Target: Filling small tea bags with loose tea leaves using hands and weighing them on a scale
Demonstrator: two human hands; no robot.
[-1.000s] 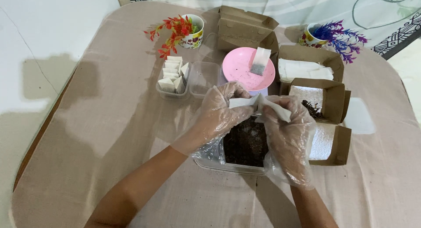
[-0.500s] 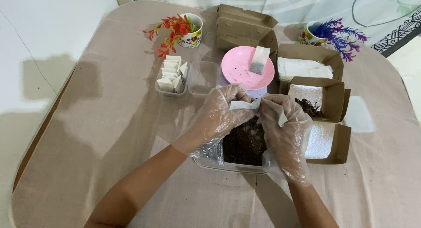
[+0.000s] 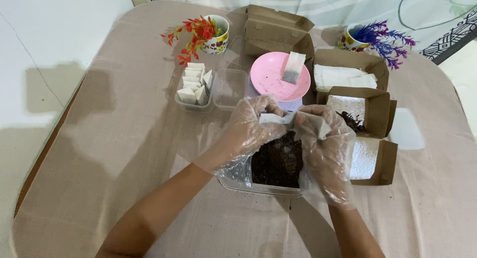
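— What were the two hands doing at that moment?

— Both wore thin clear plastic gloves. The left hand (image 3: 251, 124) and the right hand (image 3: 323, 134) met over the clear plastic tub of dark loose material (image 3: 276, 161), pinching a small white paper sachet (image 3: 278, 119) between them, fingers pressed together on its edges. Whether the sachet's mouth was open I could not tell.

— And where did that tub sit?

— Near the middle of the beige cloth-covered table (image 3: 124, 139), directly beneath the hands.

— What lay around it?

— At twelve o'clock from the tub, a round pink plate (image 3: 273, 79) carried one filled white sachet (image 3: 293, 68). At eleven o'clock stood a small clear tray of folded white sachets (image 3: 195, 86), with an empty clear tray (image 3: 229, 88) just beside it. At two o'clock an open brown cardboard box with a foil lining (image 3: 365, 111) held some dark material, and another brown box holding white paper (image 3: 348, 74) sat behind it.

— Anything farther back?

— A cup with red artificial leaves (image 3: 208, 32) at eleven o'clock, a cup with purple artificial sprigs (image 3: 370, 37) at one o'clock, and a closed brown cardboard box (image 3: 276, 27) between them.
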